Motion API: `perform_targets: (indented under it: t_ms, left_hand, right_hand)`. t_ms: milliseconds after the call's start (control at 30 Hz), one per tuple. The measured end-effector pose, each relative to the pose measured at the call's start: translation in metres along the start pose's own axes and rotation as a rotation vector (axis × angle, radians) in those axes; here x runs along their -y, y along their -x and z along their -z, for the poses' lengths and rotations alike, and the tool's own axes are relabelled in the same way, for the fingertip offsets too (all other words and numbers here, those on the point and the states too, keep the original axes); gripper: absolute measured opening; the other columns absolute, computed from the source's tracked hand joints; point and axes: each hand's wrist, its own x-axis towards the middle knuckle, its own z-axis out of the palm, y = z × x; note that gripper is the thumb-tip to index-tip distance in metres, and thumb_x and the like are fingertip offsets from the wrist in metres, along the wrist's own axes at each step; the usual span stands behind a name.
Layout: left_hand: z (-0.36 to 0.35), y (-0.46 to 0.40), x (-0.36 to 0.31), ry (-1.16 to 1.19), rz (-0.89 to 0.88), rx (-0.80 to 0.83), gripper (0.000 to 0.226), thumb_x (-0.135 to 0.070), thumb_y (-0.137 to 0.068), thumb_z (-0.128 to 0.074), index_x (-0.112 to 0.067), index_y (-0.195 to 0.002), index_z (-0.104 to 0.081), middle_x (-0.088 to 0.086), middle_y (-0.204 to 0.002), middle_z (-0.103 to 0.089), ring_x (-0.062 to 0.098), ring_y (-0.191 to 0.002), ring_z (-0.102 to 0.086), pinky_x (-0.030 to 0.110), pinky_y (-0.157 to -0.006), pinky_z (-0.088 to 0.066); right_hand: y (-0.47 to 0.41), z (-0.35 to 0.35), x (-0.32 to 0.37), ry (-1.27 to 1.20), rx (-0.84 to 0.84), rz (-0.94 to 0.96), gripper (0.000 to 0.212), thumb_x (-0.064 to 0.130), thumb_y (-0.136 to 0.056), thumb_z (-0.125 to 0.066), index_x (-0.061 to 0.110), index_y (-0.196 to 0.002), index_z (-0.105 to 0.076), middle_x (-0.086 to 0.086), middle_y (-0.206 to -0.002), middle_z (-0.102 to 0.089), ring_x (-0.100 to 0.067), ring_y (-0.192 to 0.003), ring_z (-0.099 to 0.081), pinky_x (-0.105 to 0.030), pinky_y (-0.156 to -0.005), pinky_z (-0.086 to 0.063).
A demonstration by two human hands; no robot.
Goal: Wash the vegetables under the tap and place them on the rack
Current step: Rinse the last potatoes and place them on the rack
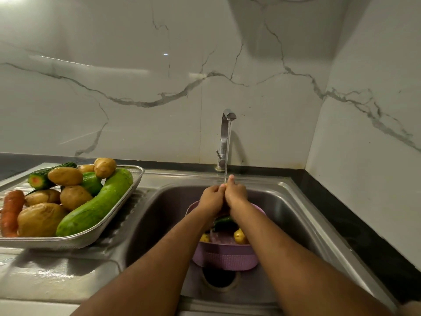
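My left hand (211,197) and my right hand (237,193) are pressed together over the sink, right under the water stream (227,151) from the steel tap (225,133). Both curl around a small vegetable (223,185); only a yellowish sliver shows between the fingers. Below them a purple colander (225,256) stands in the sink with a dark green cucumber (224,221) and two small potatoes (239,236) in it. On the left drainboard the metal rack tray (95,229) carries wet vegetables: a large green gourd (95,206), several potatoes (41,218), a carrot (11,210) and cucumbers (43,176).
The steel sink basin (296,215) has its drain hole (219,279) just in front of the colander. A black counter strip (355,224) runs along the right side and back. Marble wall panels rise behind the tap and to the right.
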Motion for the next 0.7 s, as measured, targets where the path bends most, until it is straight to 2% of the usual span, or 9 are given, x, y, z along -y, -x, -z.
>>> perform_targets:
  t_ms: [133, 200, 233, 300, 367, 467, 533, 600, 700]
  left_hand:
    - [0.009, 0.0, 0.01, -0.2, -0.034, -0.001, 0.029, -0.009, -0.105, -0.05, -0.015, -0.128, -0.067, 0.005, -0.101, -0.071, 0.015, -0.089, -0.07, 0.026, -0.07, -0.06]
    - [0.015, 0.001, 0.014, -0.24, 0.007, 0.022, 0.03, -0.008, -0.102, -0.056, -0.017, -0.127, -0.068, 0.007, -0.103, -0.072, 0.019, -0.093, -0.073, 0.035, -0.08, -0.064]
    - [0.016, 0.002, 0.014, -0.249, 0.039, 0.055, 0.03, -0.007, -0.1, -0.058, -0.018, -0.127, -0.067, 0.008, -0.104, -0.073, 0.021, -0.094, -0.073, 0.039, -0.082, -0.064]
    - [0.017, 0.004, 0.018, -0.256, 0.095, 0.123, 0.034, -0.005, -0.095, -0.065, -0.018, -0.127, -0.067, 0.011, -0.102, -0.074, 0.024, -0.092, -0.075, 0.041, -0.08, -0.065]
    - [0.015, 0.001, 0.026, -0.24, 0.092, 0.126, 0.033, -0.006, -0.089, -0.072, -0.018, -0.119, -0.07, 0.011, -0.098, -0.076, 0.025, -0.089, -0.076, 0.042, -0.078, -0.065]
    - [0.018, -0.006, 0.034, -0.226, 0.004, 0.025, 0.024, -0.01, -0.086, -0.079, -0.02, -0.107, -0.074, 0.005, -0.094, -0.077, 0.021, -0.089, -0.076, 0.042, -0.08, -0.065]
    - [0.022, -0.01, 0.036, -0.234, -0.039, 0.01, 0.016, -0.008, -0.089, -0.076, -0.019, -0.101, -0.075, 0.005, -0.092, -0.077, 0.019, -0.088, -0.076, 0.041, -0.079, -0.065]
    - [0.022, -0.012, 0.034, -0.246, -0.076, 0.001, 0.016, -0.006, -0.092, -0.072, -0.017, -0.102, -0.076, 0.005, -0.091, -0.077, 0.018, -0.086, -0.076, 0.039, -0.078, -0.065]
    - [0.02, -0.015, 0.03, -0.195, -0.112, -0.055, 0.026, -0.002, -0.094, -0.065, -0.017, -0.112, -0.076, 0.006, -0.096, -0.077, 0.02, -0.087, -0.076, 0.041, -0.075, -0.066]
  right_hand:
    - [0.006, 0.004, -0.01, 0.071, 0.09, -0.115, 0.045, 0.033, -0.112, -0.036, 0.0, -0.134, -0.057, -0.013, -0.096, -0.065, -0.026, -0.089, -0.063, -0.037, -0.079, -0.049]
    - [0.011, 0.009, -0.016, 0.03, 0.175, -0.133, 0.041, 0.021, -0.111, -0.04, -0.004, -0.141, -0.052, -0.022, -0.116, -0.067, -0.036, -0.103, -0.066, -0.047, -0.094, -0.05]
    - [0.009, 0.013, -0.019, -0.007, 0.21, -0.135, 0.039, 0.016, -0.11, -0.04, -0.005, -0.141, -0.051, -0.023, -0.118, -0.065, -0.036, -0.101, -0.066, -0.05, -0.101, -0.048]
    - [0.01, 0.017, -0.023, -0.061, 0.213, -0.189, 0.034, 0.013, -0.106, -0.041, -0.002, -0.129, -0.06, -0.018, -0.101, -0.064, -0.029, -0.086, -0.062, -0.051, -0.103, -0.048]
    - [0.01, 0.019, -0.024, -0.024, 0.189, -0.234, 0.027, 0.015, -0.099, -0.046, 0.003, -0.105, -0.068, -0.02, -0.1, -0.069, -0.034, -0.096, -0.064, -0.052, -0.1, -0.052]
    - [0.013, 0.02, -0.031, 0.022, 0.195, -0.167, 0.02, 0.012, -0.098, -0.05, 0.008, -0.098, -0.069, -0.022, -0.103, -0.071, -0.036, -0.099, -0.067, -0.048, -0.091, -0.057]
    - [0.012, 0.019, -0.039, -0.013, 0.212, -0.1, 0.018, 0.015, -0.104, -0.05, 0.015, -0.109, -0.068, -0.016, -0.106, -0.071, -0.032, -0.101, -0.067, -0.047, -0.092, -0.058]
    - [0.005, 0.016, -0.043, -0.023, 0.225, -0.045, 0.021, 0.02, -0.107, -0.049, 0.022, -0.121, -0.065, -0.011, -0.11, -0.07, -0.03, -0.104, -0.067, -0.048, -0.094, -0.059]
    - [-0.011, 0.01, -0.044, 0.135, 0.182, 0.097, 0.024, 0.029, -0.108, -0.048, 0.029, -0.128, -0.061, -0.005, -0.117, -0.068, -0.025, -0.105, -0.066, -0.045, -0.089, -0.061]
